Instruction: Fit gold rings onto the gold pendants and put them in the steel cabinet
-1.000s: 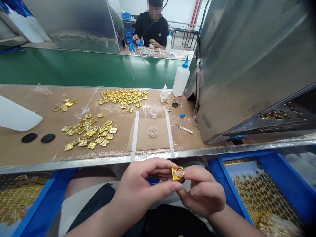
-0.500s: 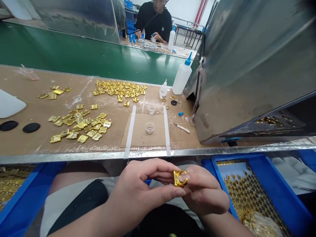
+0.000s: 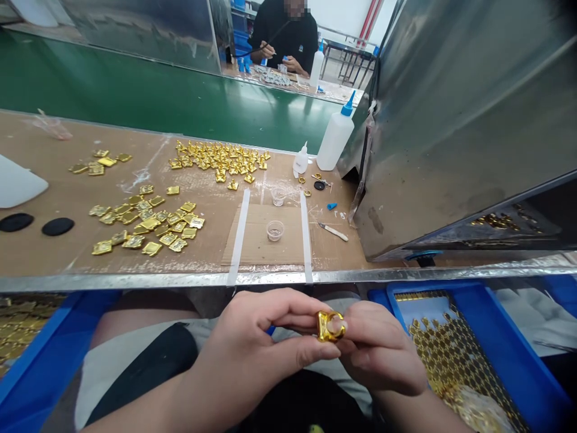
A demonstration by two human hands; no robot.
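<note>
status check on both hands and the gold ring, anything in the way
Left hand and right hand both on gold ring, loop toward right hand. Nothing visibly blocking. Clear cup on cardboard beyond.

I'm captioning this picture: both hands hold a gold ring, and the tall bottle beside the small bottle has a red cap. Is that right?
Not quite: in the head view, the tall bottle beside the small bottle has a blue cap, not red. The left hand and right hand do hold a gold ring.
</note>
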